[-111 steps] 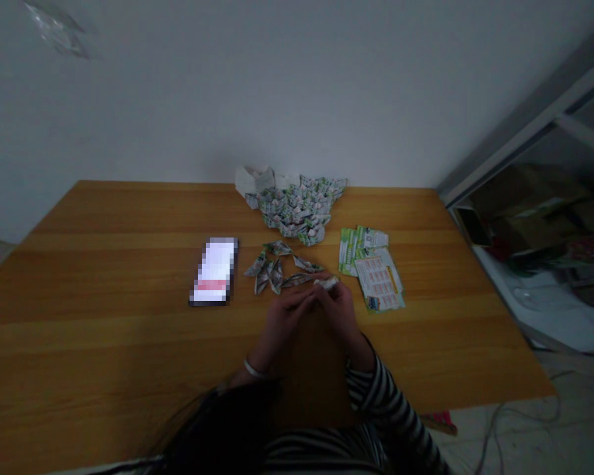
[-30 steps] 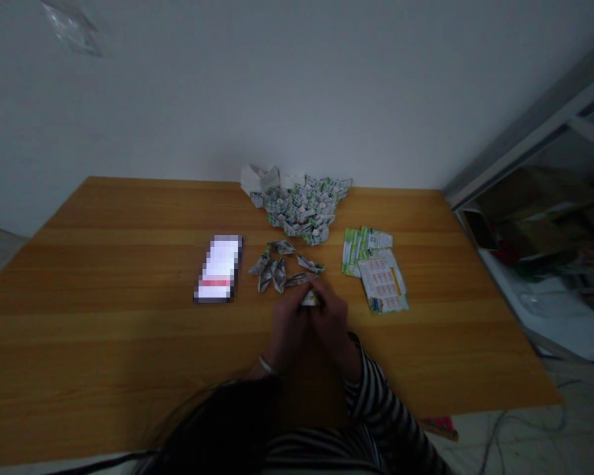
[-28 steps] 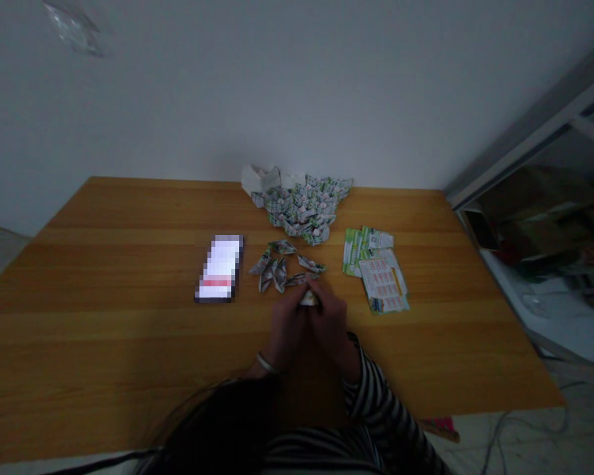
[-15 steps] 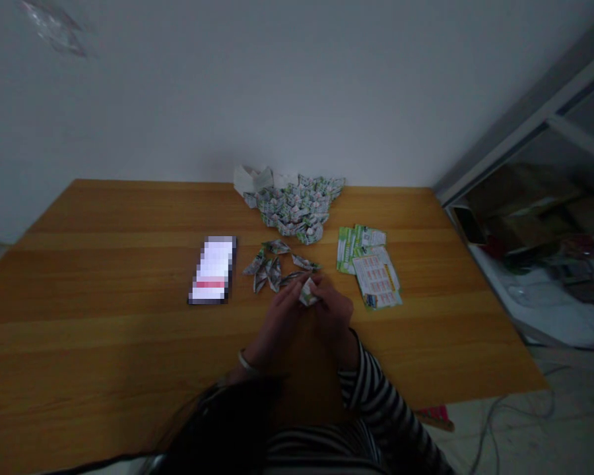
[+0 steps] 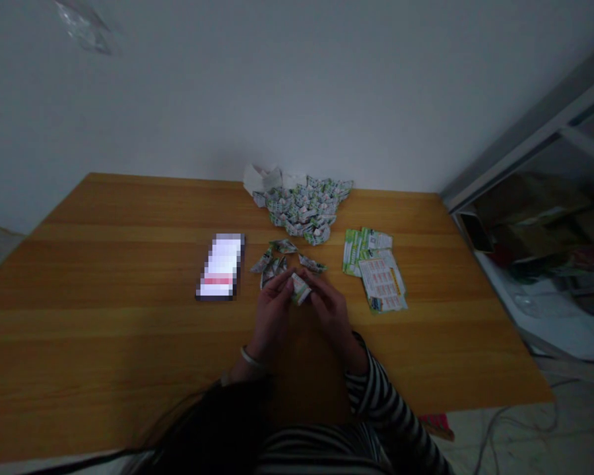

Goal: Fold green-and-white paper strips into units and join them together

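Note:
Between my two hands is a small folded piece of printed paper (image 5: 300, 289), white with green. My left hand (image 5: 272, 310) pinches its left side, and my right hand (image 5: 331, 310) grips its right side, fingers bent over the top edge. Just beyond my fingertips lie several folded paper pieces (image 5: 284, 246) in a loose cluster, partly hidden by my left hand. Farther back, a large mass of interlocked folded paper (image 5: 304, 208) rests near the wall. Flat printed leaflets (image 5: 382, 284) are spread to the right of my right hand.
A phone with a lit screen (image 5: 221, 266) lies on the wooden table (image 5: 143, 343) left of my hands. White crumpled paper (image 5: 262, 178) touches the paper mass. A white shelf unit (image 5: 539, 303) stands at the right with another phone (image 5: 475, 232) on it.
My hands have drawn slightly apart, and the folded paper between them is turned, showing more of its printed face. The whole view has shifted a little.

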A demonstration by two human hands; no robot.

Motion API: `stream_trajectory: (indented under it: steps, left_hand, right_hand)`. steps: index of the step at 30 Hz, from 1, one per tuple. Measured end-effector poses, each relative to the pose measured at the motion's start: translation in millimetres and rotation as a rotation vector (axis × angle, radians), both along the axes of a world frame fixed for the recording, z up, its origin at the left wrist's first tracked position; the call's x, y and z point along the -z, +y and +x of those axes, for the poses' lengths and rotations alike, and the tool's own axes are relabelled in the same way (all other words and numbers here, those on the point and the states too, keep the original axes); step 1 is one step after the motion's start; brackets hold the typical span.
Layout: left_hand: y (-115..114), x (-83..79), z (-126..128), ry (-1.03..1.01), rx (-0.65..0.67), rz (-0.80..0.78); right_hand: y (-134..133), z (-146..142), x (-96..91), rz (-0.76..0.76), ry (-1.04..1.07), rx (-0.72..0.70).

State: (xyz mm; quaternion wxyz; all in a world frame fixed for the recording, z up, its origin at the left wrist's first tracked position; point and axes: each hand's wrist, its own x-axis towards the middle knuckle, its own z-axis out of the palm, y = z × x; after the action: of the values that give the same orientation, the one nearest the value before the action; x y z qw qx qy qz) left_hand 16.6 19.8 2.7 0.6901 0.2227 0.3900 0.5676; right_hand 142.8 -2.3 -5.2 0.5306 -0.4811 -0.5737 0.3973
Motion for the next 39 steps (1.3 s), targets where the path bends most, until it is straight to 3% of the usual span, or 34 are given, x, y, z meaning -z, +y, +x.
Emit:
stream_trajectory:
  steps: [4, 7, 10, 13, 17, 21, 26, 31, 35, 39]
  left_hand:
    - [-3.0, 0.8, 5.9, 0.079, -0.029, 0.057]
    - [-3.5, -1.1, 7.7, 0.179, 0.033, 0.094]
    - [-0.4, -3.3, 4.0, 0.29, 0.097, 0.066]
    - [3.5, -3.0, -0.7, 0.352, 0.07, 0.001]
    - [6.7, 1.2, -2.5, 0.172, 0.03, -0.039]
    - [10.0, 3.8, -4.0, -0.025, 0.108, -0.071]
    - [10.5, 3.4, -4.6, -0.04, 0.121, -0.044]
    - [6.0, 3.5, 0.9, 0.124, 0.121, 0.072]
    - [3.8, 2.2, 0.0, 0.296, 0.228, 0.158]
    - [3.7, 2.1, -6.6, 0.537, 0.317, 0.323]
  right_hand:
    - [2.9, -5.6, 1.6, -0.191, 0.172, 0.118]
    - [6.7, -4.6, 5.6, -0.276, 0.194, 0.196]
    - [8.3, -1.1, 6.3, -0.291, 0.177, 0.169]
    - [7.5, 1.0, 3.9, -0.281, 0.123, 0.091]
    - [6.4, 3.2, 0.7, -0.222, 0.098, 0.075]
    - [6.1, 9.3, -2.5, -0.147, 0.082, 0.031]
    - [5.1, 12.9, -6.8, -0.102, 0.037, -0.011]
    - [5.7, 8.0, -1.5, -0.15, 0.052, 0.069]
    - [8.2, 7.6, 6.5, -0.227, 0.239, 0.117]
    - [10.7, 12.5, 10.3, -0.295, 0.296, 0.185]
